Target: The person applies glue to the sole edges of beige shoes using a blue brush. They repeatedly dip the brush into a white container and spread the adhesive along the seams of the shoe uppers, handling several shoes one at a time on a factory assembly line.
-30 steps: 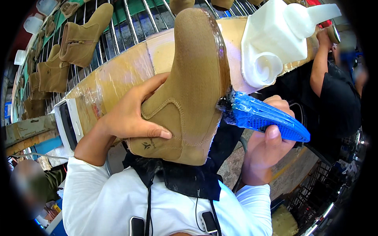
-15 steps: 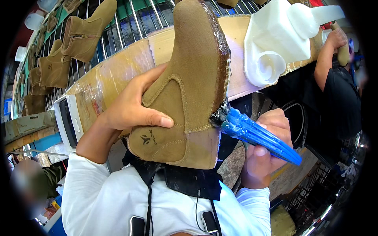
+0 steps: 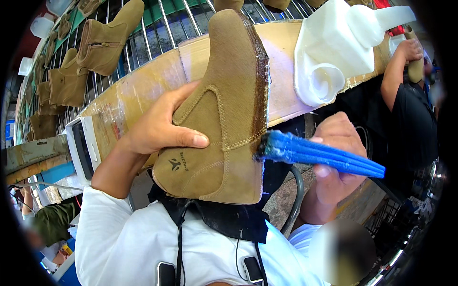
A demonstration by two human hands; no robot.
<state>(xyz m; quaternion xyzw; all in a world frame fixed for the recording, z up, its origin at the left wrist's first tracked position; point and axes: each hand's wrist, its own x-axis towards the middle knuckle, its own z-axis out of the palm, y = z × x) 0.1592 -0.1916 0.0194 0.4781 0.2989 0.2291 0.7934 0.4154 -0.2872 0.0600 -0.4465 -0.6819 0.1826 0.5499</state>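
A tan suede ankle boot (image 3: 234,71) stands on end in front of me, toe pointing away. My left hand (image 3: 167,126) grips it from the left, thumb pressed on its side next to a small dark printed mark. Along the boot's right edge, beside a line of stitching, a dark brown wet-looking band runs from the toe down to about the middle. My right hand (image 3: 341,150) pinches a blue-handled brush (image 3: 329,153). The brush's dark, clotted tip touches the boot's edge just below that band.
A white plastic dispenser bottle (image 3: 334,45) with a round cup stands at the back right on the cardboard-covered bench edge (image 3: 143,86). Several tan boots (image 3: 100,45) sit on a metal rack at the back left. Another person's arm (image 3: 396,71) holds a boot at far right.
My right hand and the brush handle have swung to the right and slightly up, so the brush lies flatter. The boot's toe has dropped a little and shifted left in my left hand.
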